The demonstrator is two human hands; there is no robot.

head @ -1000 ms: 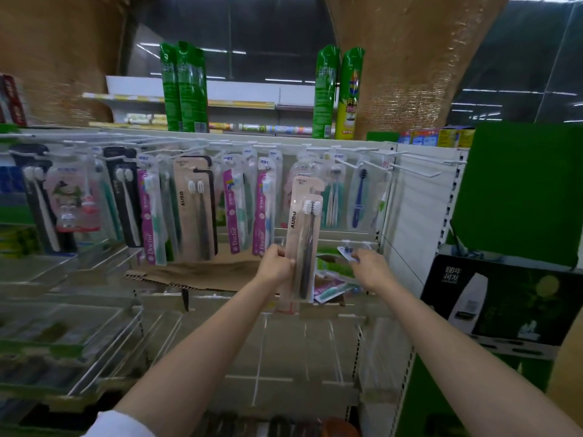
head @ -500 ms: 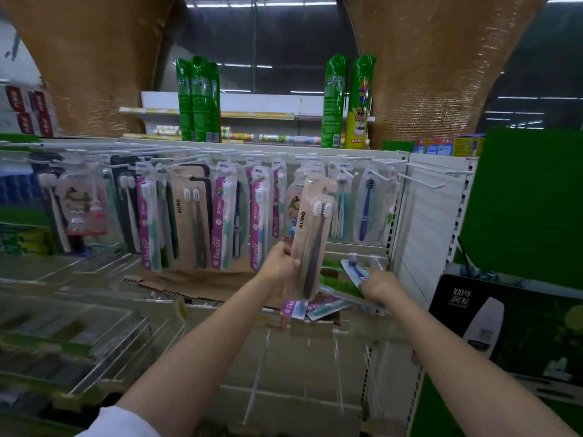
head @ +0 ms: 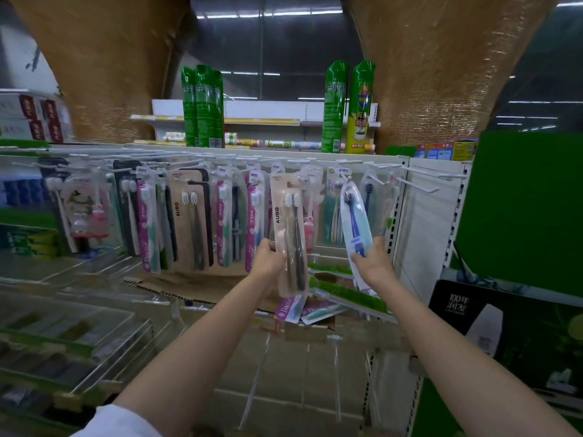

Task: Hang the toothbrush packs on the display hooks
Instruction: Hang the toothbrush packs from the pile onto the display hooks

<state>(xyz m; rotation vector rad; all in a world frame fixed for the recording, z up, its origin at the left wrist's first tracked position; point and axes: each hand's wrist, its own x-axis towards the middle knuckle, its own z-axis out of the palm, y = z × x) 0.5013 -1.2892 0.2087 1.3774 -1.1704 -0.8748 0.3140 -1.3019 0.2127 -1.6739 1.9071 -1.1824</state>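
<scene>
My left hand [head: 268,261] grips a beige AUBO toothbrush pack [head: 286,225] by its lower left edge, held upright in front of the row of hanging packs. My right hand [head: 372,263] holds a clear pack with a dark blue toothbrush [head: 355,216] by its lower part, its top close to the white display hooks [head: 381,167]. Two bare hooks [head: 424,184] stick out at the right end of the rail. A few loose Doctor packs [head: 299,309] lie on the shelf below my hands.
Many toothbrush packs [head: 189,216] hang along the rail to the left. Green spray cans [head: 336,105] stand on top of the shelf. A flattened cardboard sheet [head: 195,285] lies on the wire shelf. A green panel [head: 523,209] and a black box [head: 504,323] stand at right.
My right hand picked up the blue toothbrush pack from the shelf and raised it toward the hooks. My left hand lifted the AUBO pack slightly higher.
</scene>
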